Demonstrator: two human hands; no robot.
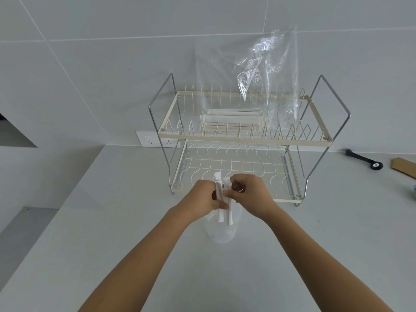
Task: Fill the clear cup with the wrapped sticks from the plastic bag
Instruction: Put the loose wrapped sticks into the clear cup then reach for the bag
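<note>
A few white wrapped sticks (222,199) stand upright between my hands, their lower ends inside the clear cup (221,233) on the counter. My left hand (202,199) grips them from the left. My right hand (249,194) pinches them from the right near the top. On the upper shelf of the dish rack lies the clear plastic bag (270,70), its open end sticking up. More wrapped sticks (231,119) lie flat inside it.
The two-tier wire dish rack (171,134) stands against the tiled wall just behind my hands. A wall socket (149,139) sits left of it. A black tool (362,158) and a cardboard piece (404,167) lie at the right.
</note>
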